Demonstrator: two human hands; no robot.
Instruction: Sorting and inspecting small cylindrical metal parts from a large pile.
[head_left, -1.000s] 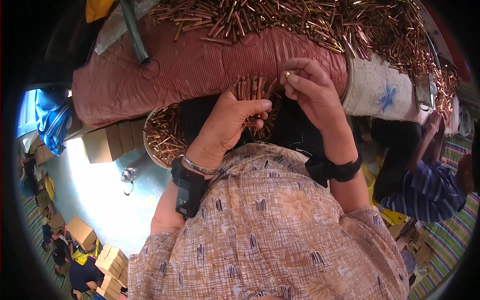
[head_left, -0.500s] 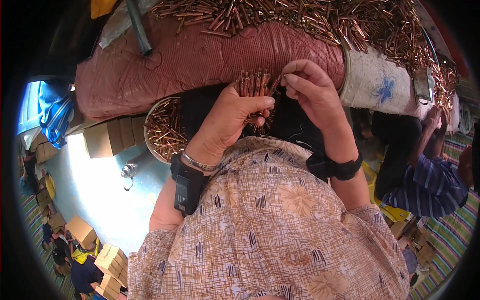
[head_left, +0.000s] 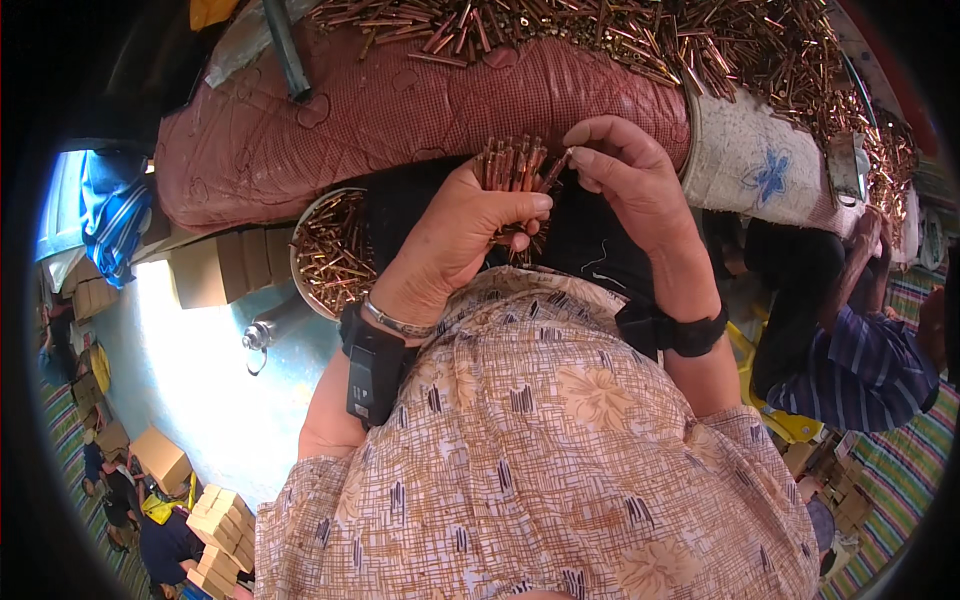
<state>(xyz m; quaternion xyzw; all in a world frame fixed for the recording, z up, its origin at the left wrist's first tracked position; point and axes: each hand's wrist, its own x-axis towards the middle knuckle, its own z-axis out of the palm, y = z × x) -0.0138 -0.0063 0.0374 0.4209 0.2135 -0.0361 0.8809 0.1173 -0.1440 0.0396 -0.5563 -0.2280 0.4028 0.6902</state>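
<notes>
My left hand (head_left: 465,225) is closed round an upright bundle of slim copper-coloured metal rods (head_left: 512,165), its thumb lying across the front. Some rod ends stick out below the fingers. At the bundle's right edge, my right hand (head_left: 640,185) pinches the top of a single tilted rod (head_left: 554,172) between thumb and forefinger. Whether that rod is free of the bundle cannot be made out. Beyond both hands, a large heap of similar rods (head_left: 720,60) lies on a worktop with a red padded edge (head_left: 430,120).
A round tub (head_left: 297,262) of rods stands left of my left forearm. White cloth (head_left: 730,150) covers the padded edge at right, near a small metal piece (head_left: 847,168). Another person in a striped shirt (head_left: 850,370) sits at right. Cardboard boxes (head_left: 210,270) stand at left.
My right hand has shifted slightly, its fingers still at the same rod by the bundle's right edge. My left hand keeps its hold. The view has moved very little.
</notes>
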